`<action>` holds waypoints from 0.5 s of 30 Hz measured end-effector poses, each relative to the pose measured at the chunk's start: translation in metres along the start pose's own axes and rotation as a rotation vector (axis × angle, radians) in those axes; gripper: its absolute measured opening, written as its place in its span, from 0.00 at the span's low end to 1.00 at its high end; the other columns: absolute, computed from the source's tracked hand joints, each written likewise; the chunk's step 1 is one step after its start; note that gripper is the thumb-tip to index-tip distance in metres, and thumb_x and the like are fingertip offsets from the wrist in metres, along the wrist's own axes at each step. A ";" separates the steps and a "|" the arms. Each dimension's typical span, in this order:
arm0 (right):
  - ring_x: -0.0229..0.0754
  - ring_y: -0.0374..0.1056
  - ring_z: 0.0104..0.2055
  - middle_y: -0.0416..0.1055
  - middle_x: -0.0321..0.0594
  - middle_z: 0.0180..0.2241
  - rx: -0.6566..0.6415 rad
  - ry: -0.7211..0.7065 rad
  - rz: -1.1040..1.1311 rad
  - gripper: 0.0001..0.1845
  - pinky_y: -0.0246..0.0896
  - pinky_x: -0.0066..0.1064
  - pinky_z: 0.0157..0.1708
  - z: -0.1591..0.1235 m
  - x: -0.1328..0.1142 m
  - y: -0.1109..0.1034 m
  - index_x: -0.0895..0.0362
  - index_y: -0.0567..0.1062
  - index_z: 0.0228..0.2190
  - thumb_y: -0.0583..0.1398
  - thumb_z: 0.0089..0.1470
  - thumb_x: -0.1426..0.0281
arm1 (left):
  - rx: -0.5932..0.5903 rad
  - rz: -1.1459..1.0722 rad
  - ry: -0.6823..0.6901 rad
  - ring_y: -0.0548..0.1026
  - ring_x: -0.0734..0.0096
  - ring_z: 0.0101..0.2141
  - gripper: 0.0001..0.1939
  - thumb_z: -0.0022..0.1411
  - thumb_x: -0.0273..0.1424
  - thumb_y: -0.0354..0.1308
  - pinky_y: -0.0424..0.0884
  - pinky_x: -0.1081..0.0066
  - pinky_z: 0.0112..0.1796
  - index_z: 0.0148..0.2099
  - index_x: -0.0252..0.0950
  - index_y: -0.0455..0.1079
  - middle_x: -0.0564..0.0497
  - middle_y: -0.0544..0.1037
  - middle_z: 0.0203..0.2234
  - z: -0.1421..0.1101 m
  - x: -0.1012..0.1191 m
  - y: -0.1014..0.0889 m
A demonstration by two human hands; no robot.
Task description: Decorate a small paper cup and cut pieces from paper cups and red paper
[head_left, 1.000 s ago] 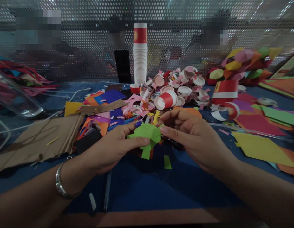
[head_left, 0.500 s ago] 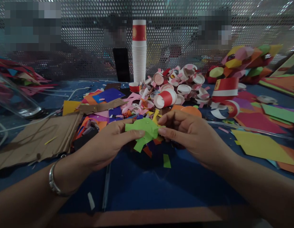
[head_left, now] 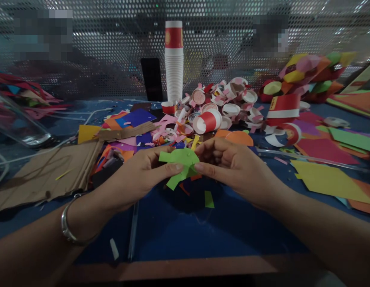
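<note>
A bright green paper cutout (head_left: 185, 159) with strip-like tabs is held up between both hands above the blue table. My left hand (head_left: 144, 175) pinches its left side, thumb on the front face and fingers behind. My right hand (head_left: 229, 163) pinches the right edge between thumb and fingertips; the other fingers curl behind. Below the cutout, a small green paper scrap (head_left: 209, 199) lies on the table. Orange and yellow scraps show just behind the hands.
A tall stack of paper cups (head_left: 174, 75) and a black phone (head_left: 152, 79) stand by the perforated metal screen. Cut cup pieces (head_left: 231, 111) are heaped at the centre back. Flattened brown cardboard (head_left: 53, 171) lies left, a yellow sheet (head_left: 328, 181) right, a clear glass container (head_left: 20, 123) far left.
My right thumb and fingertips have moved slightly left on the green cutout, closer to its body. The cutout has turned a little; both hands still hold it.
</note>
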State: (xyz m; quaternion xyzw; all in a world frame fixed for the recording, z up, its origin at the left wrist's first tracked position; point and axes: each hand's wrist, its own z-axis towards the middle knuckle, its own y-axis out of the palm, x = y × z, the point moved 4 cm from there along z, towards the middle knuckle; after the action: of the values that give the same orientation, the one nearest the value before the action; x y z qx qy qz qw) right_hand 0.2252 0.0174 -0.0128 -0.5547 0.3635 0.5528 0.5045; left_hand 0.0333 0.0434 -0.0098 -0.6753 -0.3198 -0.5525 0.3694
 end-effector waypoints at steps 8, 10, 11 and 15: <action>0.42 0.71 0.37 0.75 0.40 0.38 0.137 -0.086 -0.246 0.14 0.68 0.33 0.34 -0.005 -0.015 -0.012 0.54 0.75 0.41 0.68 0.58 0.59 | 0.168 -0.240 0.111 0.78 0.73 0.33 0.04 0.61 0.28 0.68 0.75 0.76 0.37 0.39 0.38 0.79 0.54 0.81 0.33 0.009 0.010 -0.012; 0.40 0.69 0.31 0.74 0.38 0.33 0.100 -0.098 -0.379 0.10 0.65 0.32 0.30 -0.006 -0.018 -0.013 0.54 0.75 0.39 0.66 0.59 0.63 | 0.274 -0.324 0.154 0.76 0.77 0.29 0.05 0.59 0.23 0.66 0.73 0.79 0.31 0.32 0.36 0.77 0.55 0.78 0.27 0.014 0.013 -0.021; 0.39 0.68 0.28 0.74 0.36 0.30 0.044 -0.084 -0.452 0.07 0.63 0.31 0.27 -0.008 -0.018 -0.012 0.54 0.75 0.38 0.65 0.59 0.65 | 0.327 -0.359 0.158 0.75 0.77 0.28 0.07 0.59 0.22 0.65 0.72 0.79 0.29 0.29 0.36 0.75 0.55 0.77 0.26 0.016 0.014 -0.026; 0.38 0.67 0.26 0.74 0.35 0.28 -0.255 -0.006 -0.749 0.03 0.59 0.31 0.25 -0.016 -0.014 -0.006 0.54 0.76 0.35 0.63 0.58 0.69 | 0.465 -0.435 0.137 0.75 0.79 0.27 0.12 0.58 0.19 0.65 0.72 0.80 0.28 0.25 0.36 0.70 0.57 0.74 0.24 0.018 0.012 -0.037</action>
State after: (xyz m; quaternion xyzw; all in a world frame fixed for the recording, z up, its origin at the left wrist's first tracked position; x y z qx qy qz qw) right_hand 0.2330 0.0014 -0.0005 -0.7054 0.0629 0.3730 0.5995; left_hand 0.0139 0.0787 0.0054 -0.4501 -0.5485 -0.5749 0.4075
